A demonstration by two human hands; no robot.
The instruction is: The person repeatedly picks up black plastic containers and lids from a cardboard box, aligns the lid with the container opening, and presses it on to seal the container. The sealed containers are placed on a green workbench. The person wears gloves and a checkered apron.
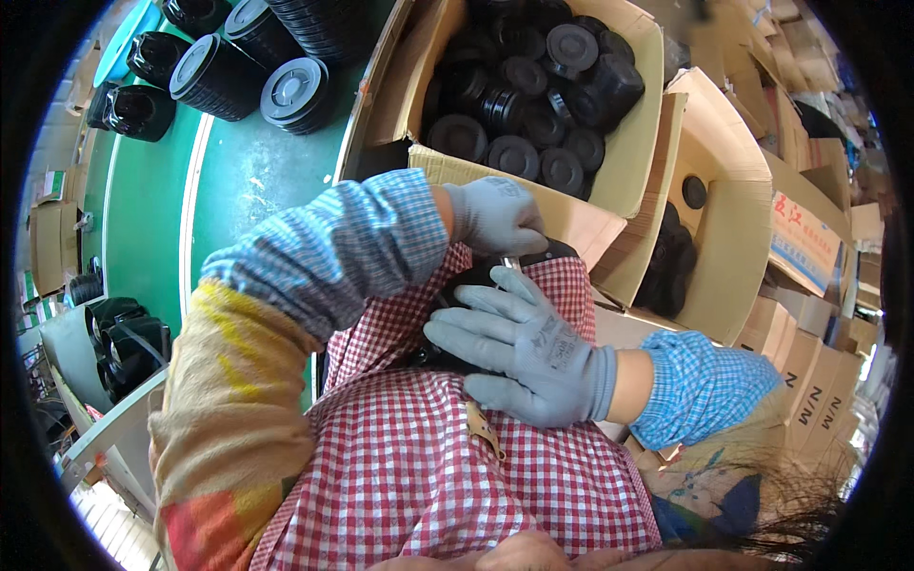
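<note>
In my lap, over the red checked apron (pixel 409 466), lies a glossy black part (pixel 468 281), mostly hidden by my hands. My right hand (pixel 533 357), in a grey glove, rests flat across it with fingers spread. Just beyond, my left hand (pixel 497 217), also gloved in grey, is closed in a fist at the part's far edge. A short bit of shiny metal (pixel 511 262) pokes out below that fist, like the end of a small tool whose kind I cannot make out.
Ahead stands an open cardboard box (pixel 514 186) of round black parts (pixel 514 155). A second open box (pixel 733 257) to its right holds more. On the green table (pixel 257 167) at left are stacks of black round parts (pixel 295 90). Closed cartons (pixel 809 381) stand at right.
</note>
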